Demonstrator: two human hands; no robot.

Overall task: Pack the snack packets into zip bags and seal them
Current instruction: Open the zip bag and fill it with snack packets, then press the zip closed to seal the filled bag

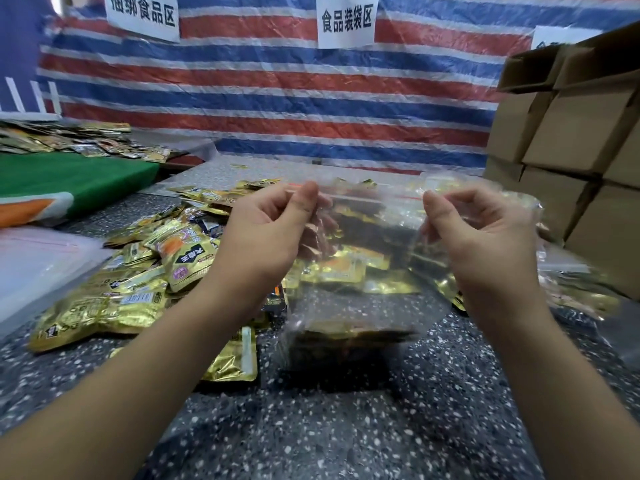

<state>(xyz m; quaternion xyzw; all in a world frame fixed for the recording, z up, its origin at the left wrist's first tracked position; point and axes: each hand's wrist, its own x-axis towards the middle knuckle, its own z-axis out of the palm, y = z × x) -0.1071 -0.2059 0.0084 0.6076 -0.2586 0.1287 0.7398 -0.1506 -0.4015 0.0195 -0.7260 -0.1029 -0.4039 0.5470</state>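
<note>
Here, left hand [273,223] and right hand [474,230] pinch top corners of clear plastic zip bag [363,271], held upright above middle of speckled dark desk [346,410]; gold foil snack packets [349,336] sit in bag bottom. Advice: keep strip taut, press along it end to end.

A makeshift food-packing workshop: printed paper signs [346,20] hang on a striped tarp wall [277,91], cardboard boxes [568,133] stack at the right, and snack packets [114,292] heap on the speckled table [346,427].
</note>
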